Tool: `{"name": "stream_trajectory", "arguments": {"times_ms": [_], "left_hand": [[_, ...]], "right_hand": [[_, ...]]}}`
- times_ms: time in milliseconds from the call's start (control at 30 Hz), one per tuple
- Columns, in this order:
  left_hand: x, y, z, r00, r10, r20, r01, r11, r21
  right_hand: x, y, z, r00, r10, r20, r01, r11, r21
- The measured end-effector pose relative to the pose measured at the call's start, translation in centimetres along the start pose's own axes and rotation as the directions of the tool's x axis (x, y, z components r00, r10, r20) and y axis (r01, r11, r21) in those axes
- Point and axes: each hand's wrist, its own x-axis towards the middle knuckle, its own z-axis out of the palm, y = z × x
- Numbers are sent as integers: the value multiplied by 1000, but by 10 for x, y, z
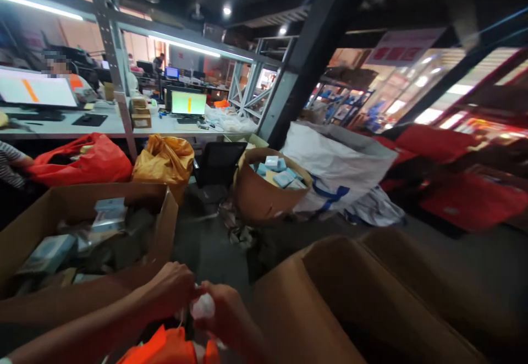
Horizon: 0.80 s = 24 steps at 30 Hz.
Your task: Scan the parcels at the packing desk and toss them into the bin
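At the bottom middle, my left hand [177,280] is closed in a fist against my right hand [225,304]. A small white crumpled wad [203,305], which looks like thin plastic, bulges out of my right hand's curled fingers. My left hand's fingertips are turned away, so what they pinch is hidden. Just below both hands lies bright orange material [175,347], its edges jagged; I cannot tell whether it is a bag or clothing. Left of my hands, a large open cardboard box [168,226] contains several light-blue and white small boxes [109,213].
Another open cardboard box [284,303] stands close on the right. Beyond are a round brown bin [264,202] of small boxes, a white sack [330,158], a black chair [220,160], red [103,160] and yellow bags [165,160]. A desk [152,127] bears monitors; a person sits behind.
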Motion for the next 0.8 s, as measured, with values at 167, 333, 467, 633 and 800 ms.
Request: {"name": "stream_trajectory", "arguments": {"times_ms": [167,333,467,633,800], "left_hand": [[98,-38,-24,1000,29,-10,-29,999,-20],[202,-76,-83,951,302,-70,-299,953,46],[259,-103,-158,858,496,-132,-502,865,-17],[322,-144,-216,992,74,-106,-77,997,-19],[394,-197,-239,982,-162,-99,161,987,-11]], "right_hand": [[100,57,-47,992,11,124,-16,999,41],[192,119,-105,986,-18,168,-22,973,232],[256,141,-158,988,-42,151,-14,936,351],[357,164,-193,995,-45,86,30,986,167],[477,198,-210,961,-241,133,229,968,100]]}}
